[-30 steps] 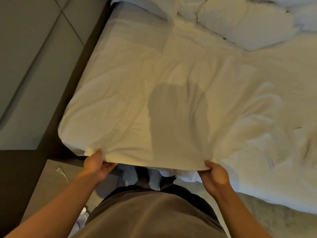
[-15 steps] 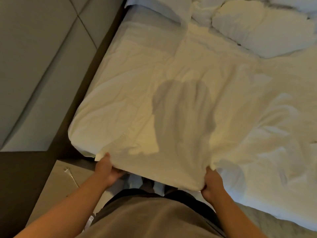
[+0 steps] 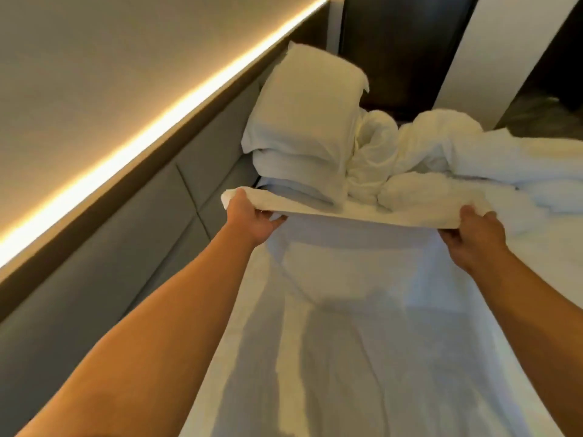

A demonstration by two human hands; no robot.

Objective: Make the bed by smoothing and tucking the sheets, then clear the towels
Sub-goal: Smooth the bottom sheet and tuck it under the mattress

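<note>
I hold a white sheet (image 3: 356, 310) up in front of me, stretched between both hands, and it hangs down toward me. My left hand (image 3: 249, 220) grips its top edge on the left. My right hand (image 3: 476, 234) grips the same edge on the right. Beyond the lifted edge, white pillows (image 3: 306, 121) are stacked against the padded headboard (image 3: 202, 165). Next to them lies a crumpled white duvet (image 3: 441, 152). No towels are recognisable.
A lit strip (image 3: 164, 118) runs along the wall above the grey headboard on the left. Dark panels and a white wall (image 3: 492, 52) stand behind the bed. More bedding (image 3: 555, 216) covers the mattress on the right.
Both hands have raised the sheet's edge from the near edge of the bed up and forward toward the pillows. The view has tilted up from the mattress to the headboard.
</note>
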